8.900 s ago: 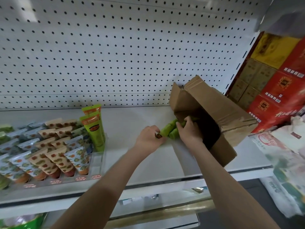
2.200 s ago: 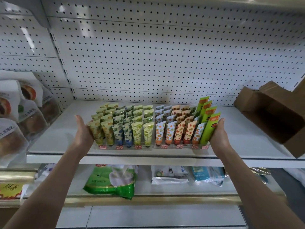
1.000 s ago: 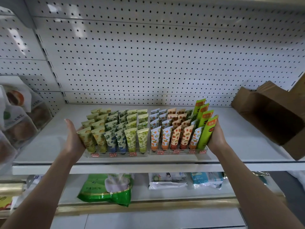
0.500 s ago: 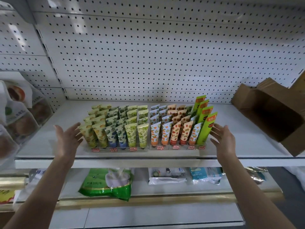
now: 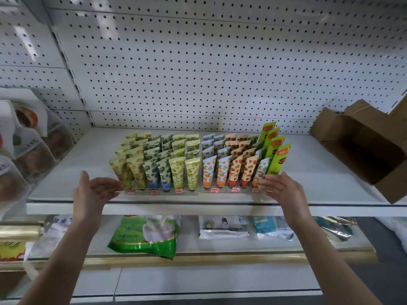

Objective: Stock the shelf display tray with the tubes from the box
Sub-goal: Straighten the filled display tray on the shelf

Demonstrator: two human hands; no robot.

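The clear display tray (image 5: 242, 191) is sitting at the front of the white shelf (image 5: 330, 183), and every visible row is standing full. Short patterned tubes (image 5: 177, 172) are filling most columns, and four tall green tubes (image 5: 274, 150) are occupying the rightmost column, upright and leaning slightly back. The left hand (image 5: 94, 194) and the right hand (image 5: 284, 192) are flanking the tray's front corners with palms turned inward and fingers straight, gripping nothing. Whether the fingertips are touching the tray wall cannot be determined. The cardboard box (image 5: 363, 150) is lying on its side at the right end of the shelf, well apart from the tray. Its interior is showing dark, with no tubes visible inside. Judged from this layout, stocking is appearing complete. At most, squaring the tray on the shelf and removing the box are remaining.
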